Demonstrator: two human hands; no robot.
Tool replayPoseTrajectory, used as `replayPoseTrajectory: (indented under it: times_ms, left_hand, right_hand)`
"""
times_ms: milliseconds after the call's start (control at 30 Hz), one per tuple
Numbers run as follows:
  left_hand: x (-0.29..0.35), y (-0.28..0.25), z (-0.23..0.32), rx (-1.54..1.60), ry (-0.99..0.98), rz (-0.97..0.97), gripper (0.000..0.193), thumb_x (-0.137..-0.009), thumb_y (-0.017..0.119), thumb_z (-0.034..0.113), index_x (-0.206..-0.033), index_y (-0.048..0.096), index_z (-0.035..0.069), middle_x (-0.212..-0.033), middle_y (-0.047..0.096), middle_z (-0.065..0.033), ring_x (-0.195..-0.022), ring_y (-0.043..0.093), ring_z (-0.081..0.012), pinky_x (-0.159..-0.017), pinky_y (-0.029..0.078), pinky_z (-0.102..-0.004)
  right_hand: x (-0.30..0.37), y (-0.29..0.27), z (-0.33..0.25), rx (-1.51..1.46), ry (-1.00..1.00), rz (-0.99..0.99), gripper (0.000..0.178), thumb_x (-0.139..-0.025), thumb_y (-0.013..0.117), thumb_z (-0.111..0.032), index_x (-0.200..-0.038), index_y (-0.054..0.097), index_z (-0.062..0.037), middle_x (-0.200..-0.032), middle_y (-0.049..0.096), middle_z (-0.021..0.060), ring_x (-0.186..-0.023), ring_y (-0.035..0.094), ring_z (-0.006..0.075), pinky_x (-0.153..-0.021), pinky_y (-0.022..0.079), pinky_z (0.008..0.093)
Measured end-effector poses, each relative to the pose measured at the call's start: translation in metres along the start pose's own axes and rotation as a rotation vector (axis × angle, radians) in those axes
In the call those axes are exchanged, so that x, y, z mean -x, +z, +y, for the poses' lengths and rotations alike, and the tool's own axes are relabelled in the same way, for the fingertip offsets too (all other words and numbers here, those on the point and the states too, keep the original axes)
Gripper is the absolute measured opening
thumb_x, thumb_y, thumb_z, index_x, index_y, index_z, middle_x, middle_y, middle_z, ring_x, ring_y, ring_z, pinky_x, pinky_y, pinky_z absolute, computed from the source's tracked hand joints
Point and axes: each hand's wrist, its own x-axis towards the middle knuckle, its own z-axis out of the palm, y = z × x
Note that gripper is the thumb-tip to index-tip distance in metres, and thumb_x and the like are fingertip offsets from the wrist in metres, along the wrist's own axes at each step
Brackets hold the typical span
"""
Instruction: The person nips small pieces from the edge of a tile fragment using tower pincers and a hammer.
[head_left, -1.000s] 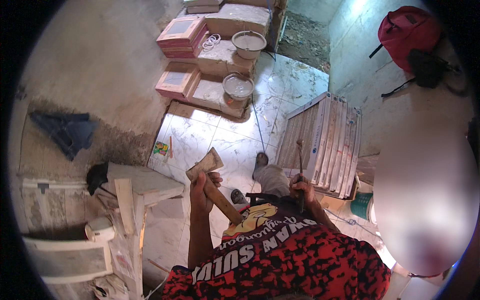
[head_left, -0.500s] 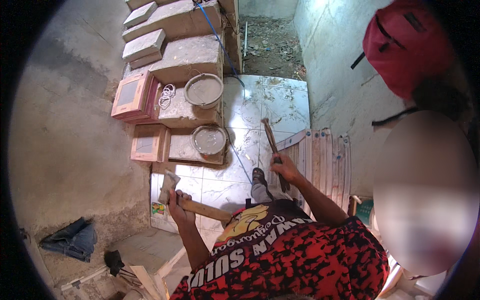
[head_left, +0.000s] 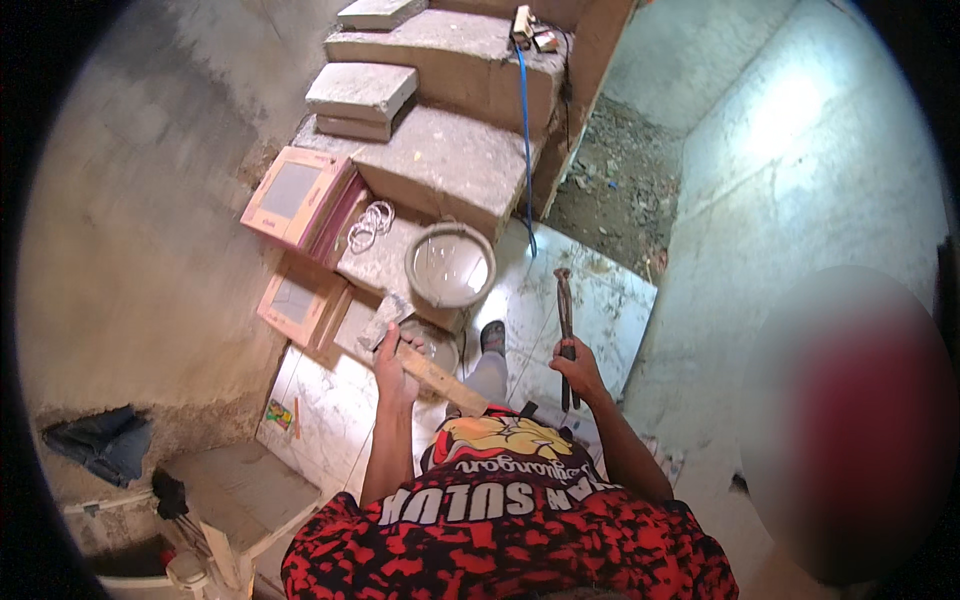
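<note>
My left hand (head_left: 396, 380) is closed around the upper handle of a hammer (head_left: 440, 381), just below its dusty grey head. The wooden handle slants down and right toward my shirt. In my right hand (head_left: 580, 369) is a pair of long-handled pincers (head_left: 564, 303), jaws pointing away from me, its dark grips between my fingers. Beyond the hammer, a round bucket (head_left: 411, 271) holding pale liquid stands on a step. A lower bucket (head_left: 441, 349) is partly hidden behind the hammer and my left hand.
Concrete stairs (head_left: 440, 140) rise ahead, with loose slabs (head_left: 362, 90) and a blue cable (head_left: 526, 140). Tile boxes (head_left: 295, 195) and a coiled white cord (head_left: 371, 226) sit at left. Marbled tiles (head_left: 585, 300) cover the floor; rubble (head_left: 620, 180) lies beyond. A wall runs along the right.
My view has turned and come nearer the stairs. The hammer now overlaps the lower bucket. The stacked panels by my right arm have left view. Both hands keep their tools.
</note>
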Motion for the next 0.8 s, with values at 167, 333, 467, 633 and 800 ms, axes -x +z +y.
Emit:
replayPoseTrajectory:
  times_ms: [167, 333, 467, 633, 800]
  left_hand:
    - [-0.126, 0.086, -0.018, 0.037, -0.001, 0.007, 0.019, -0.09, 0.064, 0.025, -0.097, 0.06, 0.008, -0.081, 0.059, -0.0038, -0.075, 0.059, -0.0182, -0.072, 0.05, -0.0332]
    - [-0.181, 0.118, -0.024, -0.034, 0.06, -0.026, 0.023, -0.088, 0.066, 0.024, -0.102, 0.061, 0.006, -0.091, 0.063, -0.0045, -0.088, 0.059, -0.0187, -0.084, 0.045, -0.0345]
    - [-0.187, 0.125, -0.044, -0.011, 0.067, 0.076, 0.025, -0.09, 0.064, 0.025, -0.103, 0.06, 0.004, -0.097, 0.062, -0.0054, -0.093, 0.058, -0.0182, -0.086, 0.044, -0.0335]
    - [-0.178, 0.149, -0.073, -0.142, 0.109, 0.23, 0.034, -0.095, 0.054, 0.035, -0.108, 0.059, 0.004, -0.101, 0.059, -0.0092, -0.096, 0.054, -0.0186, -0.09, 0.041, -0.034]
    - [-0.18, 0.2, -0.096, 0.05, 0.132, 0.467, 0.045, -0.095, 0.055, 0.038, -0.117, 0.057, -0.001, -0.117, 0.058, -0.0109, -0.106, 0.053, -0.0189, -0.094, 0.041, -0.0338]
  right_hand:
    - [-0.124, -0.037, -0.036, 0.174, 0.043, -0.045, 0.026, -0.068, 0.067, -0.017, -0.086, 0.055, -0.0048, -0.073, 0.053, 0.0013, -0.067, 0.05, 0.012, -0.063, 0.043, 0.0285]
    - [-0.27, -0.034, -0.06, 0.365, -0.031, -0.06, 0.026, -0.067, 0.067, -0.018, -0.086, 0.055, -0.0047, -0.073, 0.055, 0.0034, -0.066, 0.051, 0.0143, -0.062, 0.043, 0.0292]
    - [-0.385, -0.019, -0.082, 0.485, -0.211, -0.162, 0.033, -0.066, 0.068, -0.022, -0.09, 0.055, -0.003, -0.076, 0.06, 0.0115, -0.071, 0.058, 0.0238, -0.066, 0.046, 0.036]
    - [-0.511, 0.013, -0.114, 0.8, -0.291, -0.323, 0.034, -0.068, 0.065, -0.026, -0.088, 0.052, -0.0017, -0.077, 0.059, 0.0193, -0.073, 0.058, 0.0343, -0.069, 0.046, 0.0424]
    - [-0.593, 0.045, -0.135, 0.806, -0.411, -0.528, 0.04, -0.068, 0.061, -0.027, -0.097, 0.053, -0.0005, -0.089, 0.061, 0.0278, -0.087, 0.06, 0.0421, -0.078, 0.047, 0.0463]
